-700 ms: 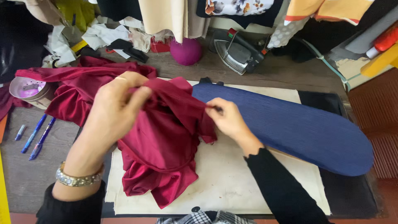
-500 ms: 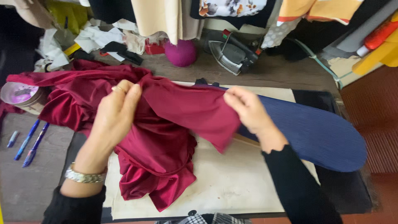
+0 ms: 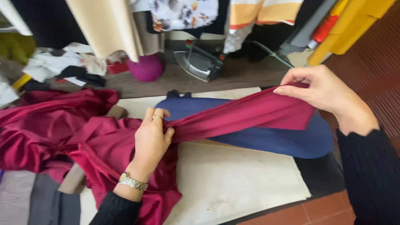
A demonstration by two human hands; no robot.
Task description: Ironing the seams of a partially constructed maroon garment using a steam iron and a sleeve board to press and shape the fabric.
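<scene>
A dark red satin garment [image 3: 75, 137] lies bunched on the left of the table. My left hand [image 3: 152, 139], with rings and a metal watch, grips the cloth near its middle. My right hand [image 3: 323, 93] pinches the far end of a strip of the same red cloth [image 3: 250, 114] and holds it stretched out to the right. The taut strip crosses above a long blue padded sleeve board [image 3: 258, 135] that rests on a cream pressing cloth [image 3: 233, 183].
A clothes iron [image 3: 198, 62] stands at the back of the table beside a magenta ball-shaped thing [image 3: 146, 68]. Scraps of fabric [image 3: 54, 66] pile at the back left. Hanging clothes [image 3: 183, 14] and a beige roll [image 3: 110, 25] line the far edge. Red floor tiles [image 3: 316, 210] show bottom right.
My right hand has pulled the red cloth out far to the right, stretching it over the blue board. My left hand has closed tighter on the bunched cloth. The view has shifted right.
</scene>
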